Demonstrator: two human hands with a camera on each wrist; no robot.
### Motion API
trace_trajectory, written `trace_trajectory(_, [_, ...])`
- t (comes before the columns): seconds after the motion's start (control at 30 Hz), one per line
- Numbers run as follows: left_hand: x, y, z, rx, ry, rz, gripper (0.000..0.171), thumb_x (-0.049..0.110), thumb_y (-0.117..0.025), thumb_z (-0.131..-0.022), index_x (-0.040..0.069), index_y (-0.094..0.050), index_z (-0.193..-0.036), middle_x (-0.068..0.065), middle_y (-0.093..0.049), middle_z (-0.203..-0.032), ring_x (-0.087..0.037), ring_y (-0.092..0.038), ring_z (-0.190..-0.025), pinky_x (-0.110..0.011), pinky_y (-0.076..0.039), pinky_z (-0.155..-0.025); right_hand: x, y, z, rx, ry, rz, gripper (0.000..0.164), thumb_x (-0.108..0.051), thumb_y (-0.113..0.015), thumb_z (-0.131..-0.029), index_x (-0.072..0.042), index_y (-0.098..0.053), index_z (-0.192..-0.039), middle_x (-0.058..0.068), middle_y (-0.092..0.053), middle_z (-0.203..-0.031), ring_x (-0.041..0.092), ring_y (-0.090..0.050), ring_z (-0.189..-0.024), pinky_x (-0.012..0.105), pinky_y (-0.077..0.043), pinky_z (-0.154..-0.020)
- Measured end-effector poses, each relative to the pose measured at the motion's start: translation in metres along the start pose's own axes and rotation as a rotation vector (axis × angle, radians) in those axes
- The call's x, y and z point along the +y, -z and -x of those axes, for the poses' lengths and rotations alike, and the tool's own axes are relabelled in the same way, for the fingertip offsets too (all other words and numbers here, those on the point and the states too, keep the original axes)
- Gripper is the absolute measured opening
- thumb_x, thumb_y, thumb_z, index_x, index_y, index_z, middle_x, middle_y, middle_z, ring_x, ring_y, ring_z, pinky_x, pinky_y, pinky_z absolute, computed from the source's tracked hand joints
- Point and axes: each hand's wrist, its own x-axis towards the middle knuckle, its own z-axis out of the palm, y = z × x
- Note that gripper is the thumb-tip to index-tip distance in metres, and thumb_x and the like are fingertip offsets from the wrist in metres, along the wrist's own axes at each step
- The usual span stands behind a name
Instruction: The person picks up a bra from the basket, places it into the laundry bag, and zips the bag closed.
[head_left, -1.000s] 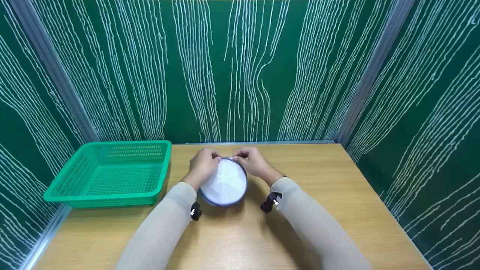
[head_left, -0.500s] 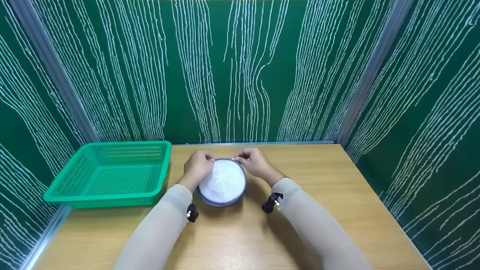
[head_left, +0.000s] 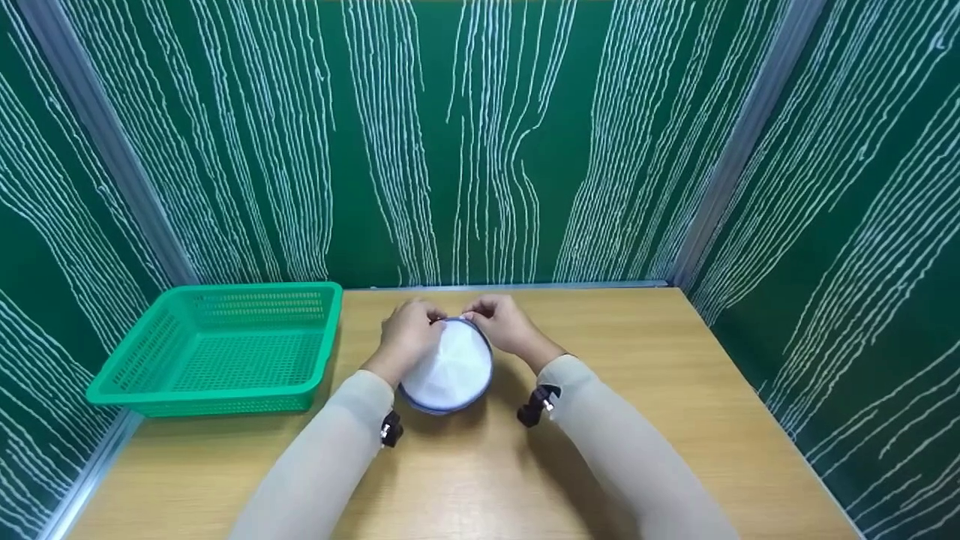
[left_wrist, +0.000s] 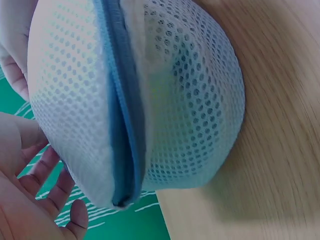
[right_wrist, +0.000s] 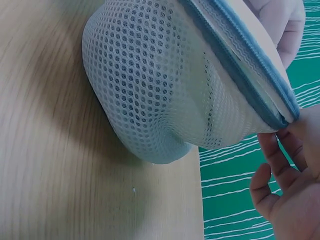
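A white mesh laundry bag (head_left: 454, 367), rounded and banded by a blue zipper (left_wrist: 122, 100), stands puffed out on the wooden table. At its far rim my left hand (head_left: 409, 337) pinches the edge with thumb and forefinger. Close beside it, my right hand (head_left: 506, 326) pinches the same rim by the zipper's end. The right wrist view shows the zipper's two blue tapes (right_wrist: 240, 65) parted by a narrow gap, meeting near the right fingers. Something faintly greenish shows through the mesh in the left wrist view. Whether the left fingers hold a zipper pull is hidden.
A green perforated plastic basket (head_left: 217, 352) stands on the left of the table (head_left: 637, 360). Green panels (head_left: 480, 150) with white wavy lines enclose the back and sides. Each wrist carries a small black camera mount (head_left: 391, 429).
My left hand slid left along the rim, then came back right toward the right hand. The bag turned slightly with it. My right hand has stayed nearly in place.
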Motion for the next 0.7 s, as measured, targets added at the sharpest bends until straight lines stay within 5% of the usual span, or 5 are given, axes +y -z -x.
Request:
trace_trajectory(0.3, [0.0039,-0.001,-0.0046,0.008,-0.017,0.048,0.012,0.014,-0.076,-0.109,0.017,-0.087,-0.112,-0.003,-0.078,-0.122,-0.027,-0.071,-0.12,-0.05,-0.058,-0.113,-0.0019,0.0009,0.0004,-0.012,-0.005,0.01,0.01,-0.008,-0.077,-0.108,-0.005,-0.085,-0.112,0.013,-0.085,-0.112,0.025,-0.079,-0.107,0.038,-0.067,-0.098])
trace_trajectory(0.7, [-0.0022,-0.0011,-0.0061,-0.019,-0.018,0.087,0.011,0.014,-0.074,-0.11,0.016,-0.085,-0.107,-0.004,-0.079,-0.118,-0.026,-0.072,-0.115,-0.048,-0.061,-0.105,0.0001,-0.0008,0.0005,-0.029,-0.005,0.005,0.009,-0.008,-0.077,-0.108,-0.006,-0.085,-0.11,0.012,-0.085,-0.109,0.019,-0.076,-0.101,0.032,-0.066,-0.09])
